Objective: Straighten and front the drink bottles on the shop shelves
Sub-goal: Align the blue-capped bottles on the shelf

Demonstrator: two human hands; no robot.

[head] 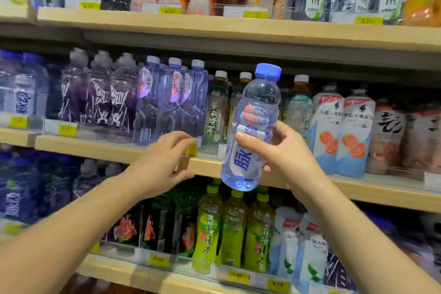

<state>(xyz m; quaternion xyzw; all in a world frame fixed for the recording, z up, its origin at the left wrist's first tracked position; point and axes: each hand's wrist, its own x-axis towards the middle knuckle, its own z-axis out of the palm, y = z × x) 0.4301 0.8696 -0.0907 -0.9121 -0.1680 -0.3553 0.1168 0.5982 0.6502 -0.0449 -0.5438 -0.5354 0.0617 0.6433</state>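
Right hand (281, 150) grips the blue-capped bottle (253, 126) at mid-body, thumb across the label and fingers round the back. The bottle is off the shelf and in the air, leaning a little with its base toward the left hand, label facing the wearer. Left hand (162, 162) is empty, fingers loosely curved and spread. Its fingertips are at the middle shelf lip (95, 148), just beside a yellow price tag (191, 150); contact cannot be told.

Likely risks:
- One-handed mid-body grip on a smooth, tilted bottle. It could slip, and the green tea bottles (207, 229) sit right below the right hand.
- The dark tea bottles (217, 112) are packed tight just beyond the held bottle. Going in at this tilt, the base may clip a front one and knock the row back or over.
- The target slot is hidden behind the bottle and hand, so it may land in the wrong facing.
- The left fingertips could catch and dislodge the price tag.
- The clear purple-tinted bottles (171, 102) just above the left hand are close-packed. A careless reach could nudge them askew.
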